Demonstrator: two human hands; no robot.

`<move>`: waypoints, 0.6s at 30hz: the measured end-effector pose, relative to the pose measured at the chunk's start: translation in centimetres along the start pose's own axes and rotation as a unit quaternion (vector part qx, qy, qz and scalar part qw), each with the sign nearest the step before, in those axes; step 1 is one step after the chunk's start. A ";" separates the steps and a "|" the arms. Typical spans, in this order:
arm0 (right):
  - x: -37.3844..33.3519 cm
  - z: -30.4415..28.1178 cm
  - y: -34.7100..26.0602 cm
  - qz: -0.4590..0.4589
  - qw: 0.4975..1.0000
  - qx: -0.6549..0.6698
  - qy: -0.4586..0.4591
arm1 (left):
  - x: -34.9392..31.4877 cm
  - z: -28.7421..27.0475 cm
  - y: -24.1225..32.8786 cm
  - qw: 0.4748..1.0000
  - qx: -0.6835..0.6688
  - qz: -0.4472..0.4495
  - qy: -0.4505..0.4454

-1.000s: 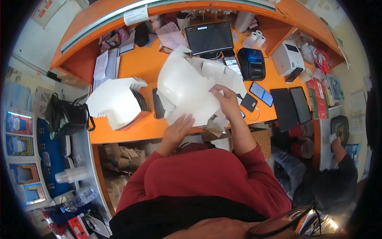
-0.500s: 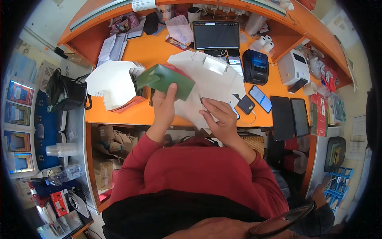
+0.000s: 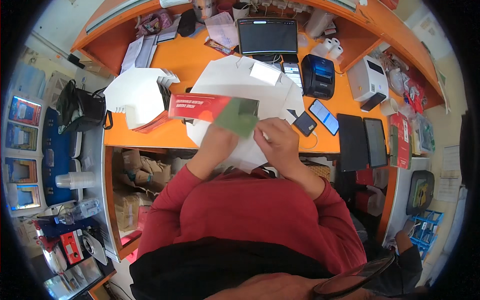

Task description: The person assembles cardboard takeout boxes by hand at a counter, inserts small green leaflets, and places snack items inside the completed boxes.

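A red and green folded cardboard box (image 3: 196, 107), blurred by motion, is held up over the desk in my left hand (image 3: 218, 145). Its red printed side shows to the left and its green part to the right. My right hand (image 3: 278, 142) is closed in a pinch close by the green part's right edge; what its fingertips hold is too small to make out. Beneath both hands lies a large white cut cardboard sheet (image 3: 220, 80). To the left sits a stack of flat white cardboard blanks (image 3: 134, 95) with red edges.
A monitor (image 3: 267, 37) stands at the back, beside a black label printer (image 3: 318, 76) and a white printer (image 3: 367, 80). Phones (image 3: 325, 117) and a dark tablet (image 3: 375, 142) lie on the right. A black bag (image 3: 82, 107) hangs at the left.
My left hand has turned the box, so its red printed side now faces up, and has come lower. My right hand has moved nearer to the box's green edge.
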State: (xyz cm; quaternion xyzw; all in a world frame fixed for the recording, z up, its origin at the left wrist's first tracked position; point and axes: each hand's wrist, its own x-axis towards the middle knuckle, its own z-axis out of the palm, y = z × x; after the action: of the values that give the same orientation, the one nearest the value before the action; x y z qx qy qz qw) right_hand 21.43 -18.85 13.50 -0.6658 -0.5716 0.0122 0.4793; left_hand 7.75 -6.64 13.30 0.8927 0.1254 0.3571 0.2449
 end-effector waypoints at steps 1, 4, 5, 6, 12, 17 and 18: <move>-0.2 0.3 -0.1 0.032 0.998 0.048 -0.003 | 0.1 0.3 0.4 1.000 -0.007 0.008 0.001; -0.4 0.8 -0.5 0.063 0.990 0.122 -0.023 | -1.0 1.0 0.1 0.998 -0.053 -0.021 -0.026; -0.1 0.7 -0.3 0.028 0.994 0.103 -0.037 | -1.0 0.9 0.0 0.997 -0.055 -0.020 -0.047; 0.2 0.5 -0.1 -0.008 0.995 0.084 -0.051 | -1.1 0.7 0.1 0.993 -0.072 -0.078 -0.054; 3.6 -3.3 -0.7 -0.174 0.983 -0.050 -0.012 | -1.6 -1.0 -0.8 0.984 -0.013 -0.059 -0.165; 3.1 -3.5 3.5 -0.139 0.980 0.102 -0.097 | -0.4 -2.9 1.1 0.968 -0.003 -0.147 -0.202; 2.9 -3.2 3.6 -0.118 0.982 0.116 -0.091 | -0.3 -3.1 1.0 0.963 -0.001 -0.175 -0.203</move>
State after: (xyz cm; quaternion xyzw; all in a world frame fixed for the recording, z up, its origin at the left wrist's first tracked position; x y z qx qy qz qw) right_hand 26.92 -18.13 14.42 -0.5297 -0.6820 0.0825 0.4975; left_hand 5.41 -6.58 15.58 0.9101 0.2273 0.1202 0.3250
